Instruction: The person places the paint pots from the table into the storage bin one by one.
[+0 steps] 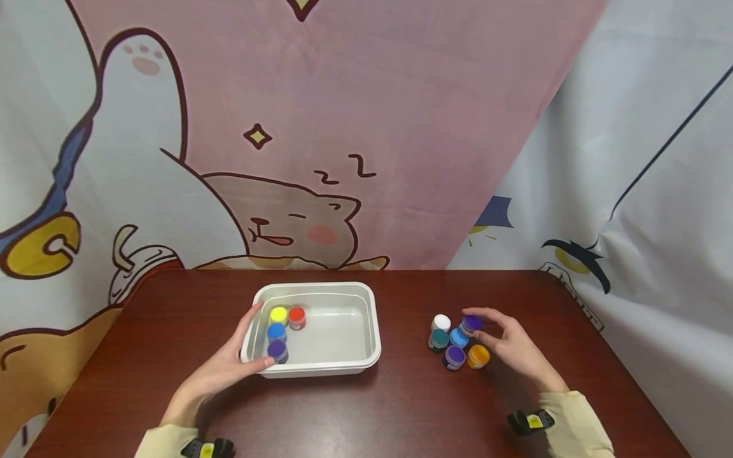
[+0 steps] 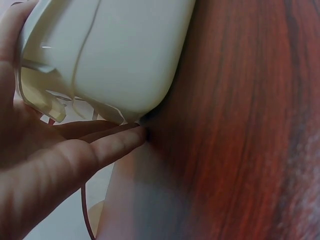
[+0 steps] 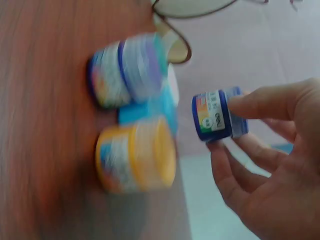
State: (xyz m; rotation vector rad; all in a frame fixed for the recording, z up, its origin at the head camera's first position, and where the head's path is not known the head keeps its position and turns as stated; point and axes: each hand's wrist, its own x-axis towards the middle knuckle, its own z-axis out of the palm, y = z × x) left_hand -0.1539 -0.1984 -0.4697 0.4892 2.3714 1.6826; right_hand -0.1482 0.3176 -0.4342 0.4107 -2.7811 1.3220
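My right hand (image 1: 511, 346) pinches a small paint jar with a purple lid (image 1: 471, 324) between thumb and fingers. In the right wrist view that dark blue paint jar (image 3: 214, 114) hangs off the table, its label showing. Close by stand a white-lidded jar (image 1: 441, 323), a dark green one (image 1: 438, 340), a light blue one (image 1: 459, 338), another purple one (image 1: 455, 357) and an orange one (image 1: 478, 356). At the left, my left hand (image 1: 222, 369) holds the white plastic tray (image 1: 343, 367) by its left end, thumb over the rim and fingers along the outer wall (image 2: 130, 50).
Inside the tray, along its left part, sit a yellow jar (image 1: 278, 315), a red jar (image 1: 296, 317), a blue jar (image 1: 277, 332) and a purple jar (image 1: 277, 350). Everything stands on a dark reddish wooden table (image 1: 355, 420). A cartoon-printed cloth (image 1: 401, 127) hangs behind it.
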